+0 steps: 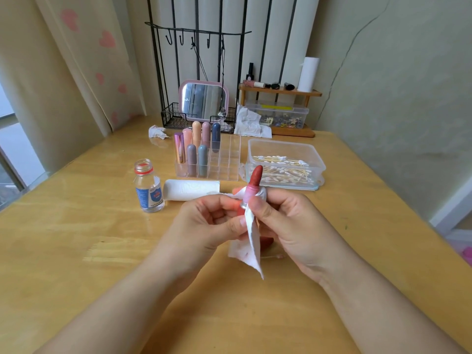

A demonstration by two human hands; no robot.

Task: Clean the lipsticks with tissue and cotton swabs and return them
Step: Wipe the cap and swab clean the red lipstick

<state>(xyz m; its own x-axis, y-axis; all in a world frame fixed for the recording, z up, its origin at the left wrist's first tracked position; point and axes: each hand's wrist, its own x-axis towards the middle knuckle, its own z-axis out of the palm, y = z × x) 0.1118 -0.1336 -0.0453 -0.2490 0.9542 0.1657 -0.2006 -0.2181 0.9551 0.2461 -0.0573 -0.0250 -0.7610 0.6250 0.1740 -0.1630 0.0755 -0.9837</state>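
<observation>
Both hands meet above the wooden table (76, 238): the left hand (204, 226) grips the base of an uncapped red lipstick (255, 181), the right hand (286, 221) pinches a tissue (252, 241) round its collar. Wiping looks underway. Next, I'd guess, comes a cotton swab from the plastic box (286, 149), then a slot in the clear organizer (224, 162).

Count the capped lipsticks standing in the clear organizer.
7: four in the back row, a purple-gold one at the left, two in front. None seem hidden.
</observation>
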